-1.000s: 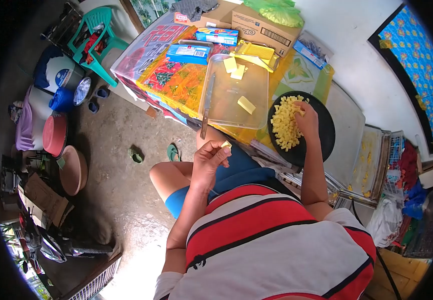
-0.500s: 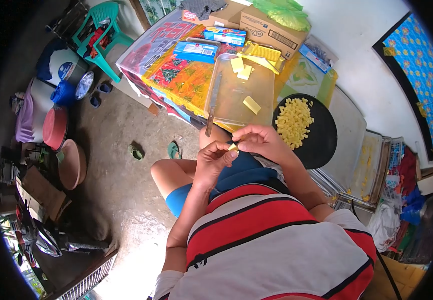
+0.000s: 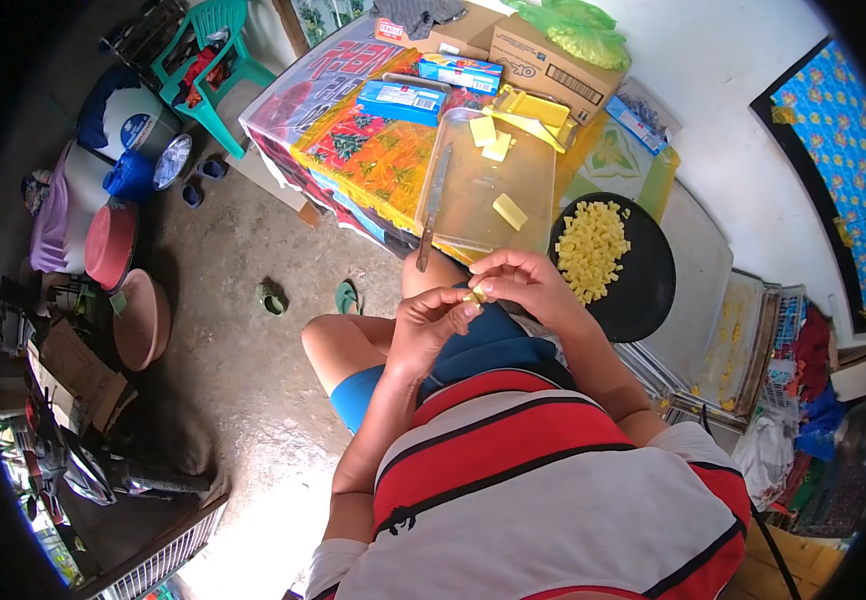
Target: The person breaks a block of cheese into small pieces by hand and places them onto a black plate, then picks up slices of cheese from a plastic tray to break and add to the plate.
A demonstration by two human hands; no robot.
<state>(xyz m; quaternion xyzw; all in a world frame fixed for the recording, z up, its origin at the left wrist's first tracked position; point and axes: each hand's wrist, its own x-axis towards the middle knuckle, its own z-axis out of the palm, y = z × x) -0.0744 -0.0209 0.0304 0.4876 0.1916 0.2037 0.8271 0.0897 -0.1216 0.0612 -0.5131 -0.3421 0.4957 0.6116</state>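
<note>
Above my lap, my left hand [image 3: 435, 325] pinches a small yellow piece [image 3: 476, 295] that looks like cheese. Fingertips of my right hand [image 3: 525, 285] close on the same piece from the other side. Just beyond them lies a translucent plastic tray or board [image 3: 473, 215]. On it are a yellow block [image 3: 510, 211] and flat yellow slices [image 3: 483, 131]. A knife [image 3: 435, 205] with a brown handle rests along its left edge, the handle jutting toward me. To the right, a round black pan [image 3: 648, 270] bears a heap of small yellow cubes [image 3: 591, 250].
Blue boxes [image 3: 401, 102], a yellow plastic rack-like item [image 3: 536, 112] and a cardboard box [image 3: 550, 72] stand on the cloth-covered table [image 3: 353, 160]. Metal trays [image 3: 698, 300] lie right of the pan. Green slippers [image 3: 348, 297] and pink basins [image 3: 141, 320] are on the floor to the left.
Both hands stay close together over my lap with fingertips shifting slightly around the yellow piece. The view has moved a little; the tray, knife and pan look the same.
</note>
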